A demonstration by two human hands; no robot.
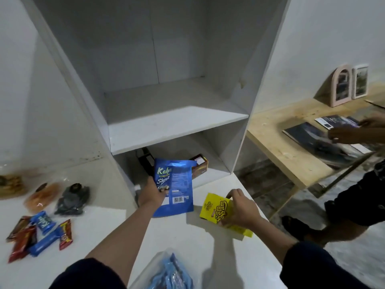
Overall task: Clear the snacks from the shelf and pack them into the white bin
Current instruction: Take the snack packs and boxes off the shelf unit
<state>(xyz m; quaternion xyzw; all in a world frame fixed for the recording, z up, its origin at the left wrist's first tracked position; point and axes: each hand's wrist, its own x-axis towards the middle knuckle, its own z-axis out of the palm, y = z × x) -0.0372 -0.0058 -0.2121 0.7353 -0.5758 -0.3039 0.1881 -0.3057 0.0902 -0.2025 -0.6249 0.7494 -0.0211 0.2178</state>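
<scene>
L hand (153,191): we see it gripping the blue Kalpa pouch (177,184) by its left edge, pouch upright in front of the lower shelf opening.
R hand (242,209): fingers curled round the yellow Nyam Nyam box (220,213), box tilted, held over the white surface just right of the pouch.
Shelf (177,126): white unit; the brown box (201,163) sits in the bottom compartment, partly hidden behind the pouch.
Floor snacks: blue Kalpa bar (42,232) and red bars (20,240) lie at left; orange packet (41,195) and dark packet (73,199) near them.
White bin (143,272): bottom centre, we see blue wrappers (170,276) inside; rim only partly in view.
Bg: other person's hands (345,132) on photo prints (308,132) on the wooden desk (277,147) at right; two small frames (352,84) lean on the wall.
</scene>
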